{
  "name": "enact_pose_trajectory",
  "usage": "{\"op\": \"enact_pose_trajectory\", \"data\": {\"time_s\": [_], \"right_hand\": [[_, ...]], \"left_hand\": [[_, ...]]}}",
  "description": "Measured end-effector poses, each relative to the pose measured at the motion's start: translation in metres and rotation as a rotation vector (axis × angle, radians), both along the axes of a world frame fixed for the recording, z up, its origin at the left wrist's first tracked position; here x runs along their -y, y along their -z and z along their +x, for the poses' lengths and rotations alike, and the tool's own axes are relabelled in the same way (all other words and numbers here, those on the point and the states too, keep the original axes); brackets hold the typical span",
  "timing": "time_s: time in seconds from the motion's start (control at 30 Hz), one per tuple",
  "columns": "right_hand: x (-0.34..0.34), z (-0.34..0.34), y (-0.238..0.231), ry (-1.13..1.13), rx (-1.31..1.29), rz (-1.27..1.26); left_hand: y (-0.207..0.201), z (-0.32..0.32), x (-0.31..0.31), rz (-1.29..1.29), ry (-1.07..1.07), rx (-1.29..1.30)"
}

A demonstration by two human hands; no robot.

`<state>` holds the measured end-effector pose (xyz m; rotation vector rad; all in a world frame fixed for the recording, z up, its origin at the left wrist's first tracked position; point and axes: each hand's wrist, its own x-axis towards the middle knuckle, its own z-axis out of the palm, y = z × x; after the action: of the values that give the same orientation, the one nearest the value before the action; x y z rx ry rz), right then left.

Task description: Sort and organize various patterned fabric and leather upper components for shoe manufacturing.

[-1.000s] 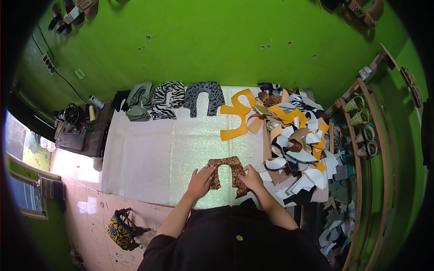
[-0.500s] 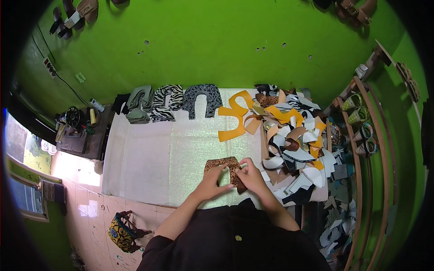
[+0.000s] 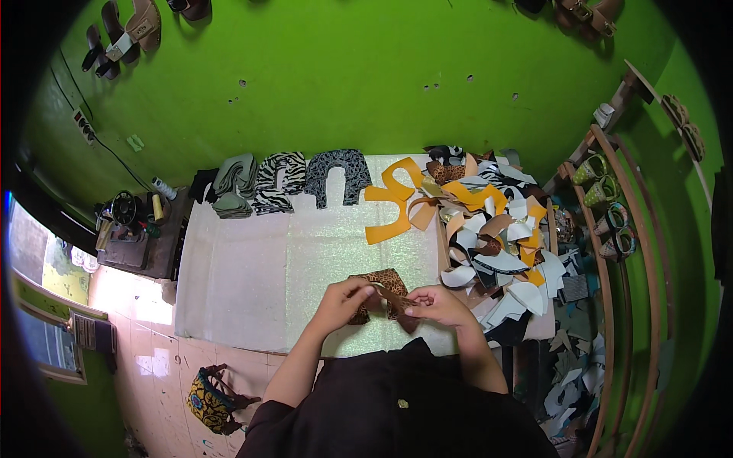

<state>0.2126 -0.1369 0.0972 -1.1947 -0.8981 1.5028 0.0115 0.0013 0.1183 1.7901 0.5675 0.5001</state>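
A leopard-print cut piece [image 3: 388, 278] lies on the white table near its front edge, partly hidden by my hands. Above it a second cut piece [image 3: 397, 304], showing a plain brown face, is raised between both hands. My left hand [image 3: 340, 305] pinches its left end between thumb and fingers. At the other end, my right hand [image 3: 444, 307] grips it with thumb and fingertips. Whether it is wholly apart from the leopard-print piece below cannot be made out.
Arched piles of grey-patterned [image 3: 336, 172], zebra-print [image 3: 279, 183] and olive [image 3: 234, 179] pieces line the table's back. Yellow cut pieces [image 3: 388, 229] sit beside a heap of scraps [image 3: 496, 237] at right. A sewing machine [image 3: 126, 210] stands left, a patterned stool [image 3: 210, 404] below.
My hands were lying over the leopard-print piece; now they pinch and lift a brown-faced piece above it. My left hand has shifted slightly left and turned; the right has moved a little right.
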Motion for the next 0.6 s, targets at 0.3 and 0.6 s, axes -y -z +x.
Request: {"op": "enact_pose_trajectory", "data": {"time_s": [0.3, 0.6], "right_hand": [[-0.034, -0.019, 0.053, 0.429, -0.215, -0.105], [-0.052, -0.045, 0.116, 0.587, 0.990, -0.147]], "left_hand": [[0.042, -0.008, -0.006, 0.113, -0.265, -0.344], [0.125, 0.005, -0.013, 0.214, -0.451, -0.432]]}}
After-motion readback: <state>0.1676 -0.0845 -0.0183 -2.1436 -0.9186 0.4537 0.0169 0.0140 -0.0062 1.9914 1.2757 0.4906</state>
